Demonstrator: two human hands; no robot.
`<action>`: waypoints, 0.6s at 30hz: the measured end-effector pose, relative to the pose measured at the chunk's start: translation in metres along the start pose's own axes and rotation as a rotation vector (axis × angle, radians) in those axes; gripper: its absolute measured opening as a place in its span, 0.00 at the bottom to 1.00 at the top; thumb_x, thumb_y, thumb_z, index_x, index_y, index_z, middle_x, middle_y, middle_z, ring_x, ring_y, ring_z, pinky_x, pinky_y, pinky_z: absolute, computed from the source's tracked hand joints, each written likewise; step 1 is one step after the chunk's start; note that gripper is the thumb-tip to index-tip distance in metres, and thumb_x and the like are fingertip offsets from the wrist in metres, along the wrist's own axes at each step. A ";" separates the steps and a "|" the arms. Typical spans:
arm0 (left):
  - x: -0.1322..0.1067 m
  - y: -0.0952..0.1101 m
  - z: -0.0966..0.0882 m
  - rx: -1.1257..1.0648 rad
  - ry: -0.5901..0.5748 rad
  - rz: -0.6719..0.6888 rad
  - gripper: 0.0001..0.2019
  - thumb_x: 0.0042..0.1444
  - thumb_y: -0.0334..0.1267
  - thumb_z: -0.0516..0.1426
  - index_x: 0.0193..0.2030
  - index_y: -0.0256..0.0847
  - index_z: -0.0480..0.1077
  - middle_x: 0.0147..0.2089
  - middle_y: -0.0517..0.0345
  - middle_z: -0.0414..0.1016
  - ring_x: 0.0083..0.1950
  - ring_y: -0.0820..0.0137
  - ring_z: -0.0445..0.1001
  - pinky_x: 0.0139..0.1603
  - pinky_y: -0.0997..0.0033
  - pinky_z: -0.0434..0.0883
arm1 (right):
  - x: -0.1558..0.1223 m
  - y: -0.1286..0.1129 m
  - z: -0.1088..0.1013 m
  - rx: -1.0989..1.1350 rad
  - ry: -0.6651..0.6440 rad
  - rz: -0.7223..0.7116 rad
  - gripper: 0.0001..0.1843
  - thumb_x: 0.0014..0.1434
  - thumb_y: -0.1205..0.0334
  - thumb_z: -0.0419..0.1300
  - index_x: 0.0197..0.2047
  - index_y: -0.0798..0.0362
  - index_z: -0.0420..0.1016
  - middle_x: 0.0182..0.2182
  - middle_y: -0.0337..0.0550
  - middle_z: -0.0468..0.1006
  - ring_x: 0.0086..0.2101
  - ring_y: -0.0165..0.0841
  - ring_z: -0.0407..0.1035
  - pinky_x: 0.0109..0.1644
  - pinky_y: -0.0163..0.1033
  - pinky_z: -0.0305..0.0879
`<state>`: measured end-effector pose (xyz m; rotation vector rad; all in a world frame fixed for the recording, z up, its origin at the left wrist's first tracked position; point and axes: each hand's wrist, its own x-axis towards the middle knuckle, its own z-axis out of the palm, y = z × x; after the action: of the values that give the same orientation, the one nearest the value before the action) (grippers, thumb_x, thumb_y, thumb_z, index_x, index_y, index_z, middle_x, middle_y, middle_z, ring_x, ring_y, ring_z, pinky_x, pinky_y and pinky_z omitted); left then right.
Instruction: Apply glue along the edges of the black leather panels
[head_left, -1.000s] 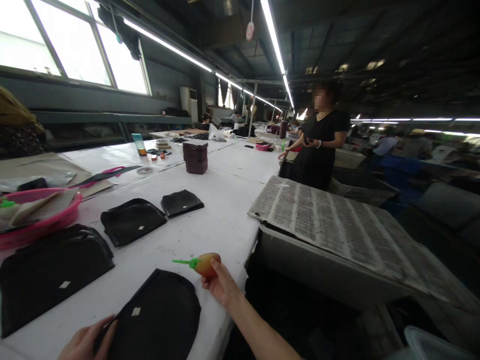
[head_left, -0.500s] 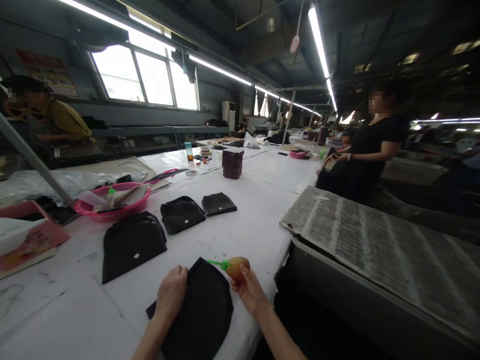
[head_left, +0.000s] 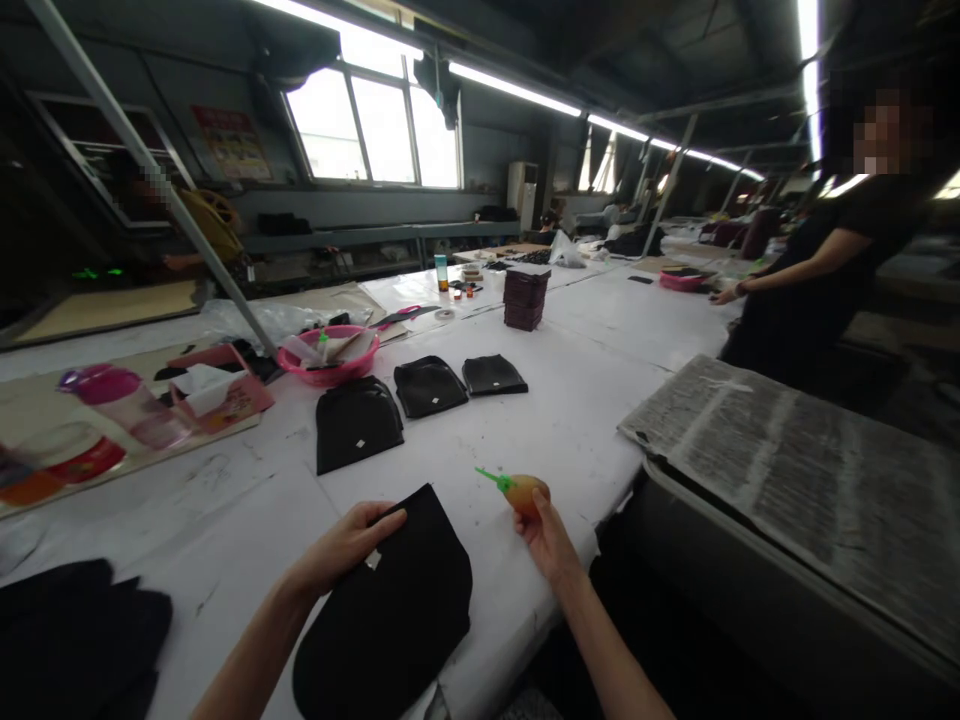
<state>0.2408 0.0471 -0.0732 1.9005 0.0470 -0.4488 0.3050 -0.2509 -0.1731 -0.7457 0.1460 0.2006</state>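
Observation:
My left hand (head_left: 346, 546) rests on the upper edge of a black fabric piece (head_left: 390, 615) lying on the white table (head_left: 570, 420), its fingers curled over the edge near a small white tag. My right hand (head_left: 546, 535) is closed round a small orange squeeze bottle (head_left: 527, 492) with a green nozzle pointing left, held just above the table near its right edge.
Three more black pieces (head_left: 358, 422) lie in a row ahead. A pink basin (head_left: 328, 357), a pink box (head_left: 217, 392) and a pink-lidded bottle (head_left: 120, 400) stand left. A dark stack (head_left: 523, 298) sits further back. A person in black (head_left: 825, 270) stands at right by a newspaper-covered bin (head_left: 795, 460).
The view has swung left. My left hand slid from the piece's lower edge up to its top edge near the tag. My right hand still holds the bottle.

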 end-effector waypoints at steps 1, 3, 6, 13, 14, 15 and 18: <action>-0.005 0.003 -0.003 -0.009 -0.042 -0.037 0.30 0.53 0.67 0.55 0.32 0.37 0.71 0.27 0.58 0.72 0.26 0.71 0.67 0.28 0.74 0.64 | 0.000 0.000 0.000 -0.002 0.000 0.007 0.25 0.48 0.51 0.74 0.44 0.54 0.74 0.31 0.41 0.79 0.24 0.28 0.69 0.23 0.30 0.64; -0.004 0.002 -0.006 0.046 -0.094 -0.044 0.30 0.53 0.68 0.55 0.30 0.36 0.72 0.26 0.57 0.72 0.27 0.71 0.68 0.29 0.74 0.64 | 0.001 0.001 -0.001 -0.009 0.002 0.019 0.25 0.47 0.52 0.75 0.44 0.54 0.74 0.31 0.41 0.79 0.24 0.28 0.69 0.23 0.31 0.64; 0.015 -0.012 0.001 0.355 -0.060 -0.066 0.31 0.60 0.64 0.49 0.26 0.36 0.73 0.24 0.55 0.72 0.27 0.69 0.69 0.28 0.73 0.63 | 0.004 0.001 -0.002 -0.025 0.001 0.033 0.25 0.47 0.51 0.74 0.43 0.55 0.75 0.30 0.40 0.78 0.25 0.28 0.68 0.22 0.31 0.64; 0.046 -0.033 0.033 0.949 0.352 -0.047 0.14 0.64 0.47 0.56 0.39 0.35 0.73 0.42 0.42 0.74 0.48 0.55 0.72 0.49 0.60 0.65 | 0.004 0.000 -0.001 -0.079 -0.025 0.032 0.25 0.48 0.50 0.73 0.45 0.55 0.76 0.34 0.43 0.79 0.26 0.28 0.67 0.23 0.30 0.64; 0.045 -0.033 0.037 0.966 0.386 -0.028 0.12 0.64 0.44 0.56 0.43 0.35 0.72 0.47 0.41 0.73 0.51 0.55 0.70 0.52 0.59 0.64 | 0.004 0.000 -0.001 -0.087 -0.028 0.028 0.25 0.49 0.50 0.73 0.45 0.55 0.76 0.35 0.44 0.79 0.26 0.28 0.67 0.23 0.30 0.64; 0.044 -0.032 0.041 0.980 0.410 -0.008 0.11 0.64 0.42 0.56 0.46 0.36 0.71 0.50 0.40 0.71 0.54 0.54 0.68 0.54 0.58 0.62 | 0.003 0.000 0.000 -0.094 -0.029 0.024 0.25 0.49 0.50 0.73 0.45 0.55 0.76 0.36 0.44 0.79 0.26 0.27 0.67 0.23 0.30 0.64; 0.036 -0.033 0.053 0.991 0.406 0.053 0.08 0.65 0.38 0.55 0.47 0.37 0.71 0.51 0.44 0.70 0.55 0.57 0.67 0.56 0.60 0.62 | 0.003 0.001 0.001 -0.118 -0.028 0.012 0.25 0.48 0.50 0.73 0.44 0.56 0.75 0.35 0.44 0.79 0.27 0.27 0.67 0.24 0.30 0.64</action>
<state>0.2506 0.0049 -0.1308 2.9381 0.0447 -0.0094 0.3082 -0.2493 -0.1739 -0.8592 0.1127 0.2320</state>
